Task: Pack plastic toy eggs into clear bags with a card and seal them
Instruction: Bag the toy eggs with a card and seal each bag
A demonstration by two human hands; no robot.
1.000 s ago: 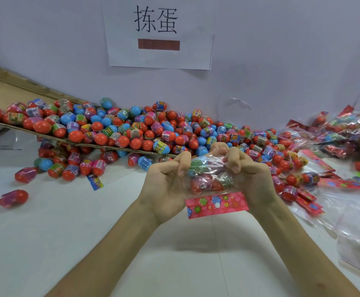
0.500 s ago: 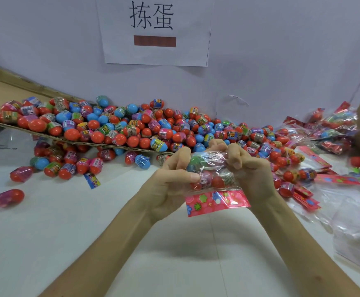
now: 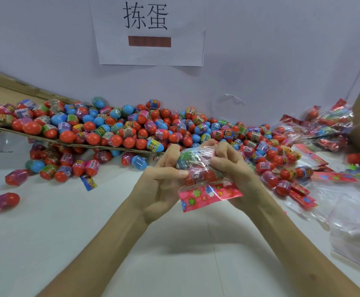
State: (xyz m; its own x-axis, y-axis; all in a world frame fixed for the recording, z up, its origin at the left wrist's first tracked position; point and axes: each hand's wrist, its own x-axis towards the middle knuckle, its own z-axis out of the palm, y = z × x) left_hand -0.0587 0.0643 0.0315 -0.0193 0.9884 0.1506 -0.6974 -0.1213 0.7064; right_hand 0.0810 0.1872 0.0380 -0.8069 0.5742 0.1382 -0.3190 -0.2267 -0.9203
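Above the counter (image 3: pixel 67 243), left hand (image 3: pixel 159 189) and right hand (image 3: pixel 239 179) are gripping a clear bag (image 3: pixel 198 159) of eggs (image 3: pixel 209 175), fingers (image 3: pixel 171 156) curled round it, flowered card (image 3: pixel 209 195) at its near end. Behind, loose eggs (image 3: pixel 131 129) are heaped on cardboard (image 3: pixel 1 86); filled bags (image 3: pixel 329 125) are sitting right; a sign (image 3: pixel 151 54) is hanging on the wall.

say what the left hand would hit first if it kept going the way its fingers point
The clear bag, which the left hand grips; beyond it probably the loose egg pile, though depth is unclear.

Glossy plastic eggs (image 3: pixel 119 133), crinkly clear film bag (image 3: pixel 198 161), matt cardboard sheet (image 3: pixel 1 91)
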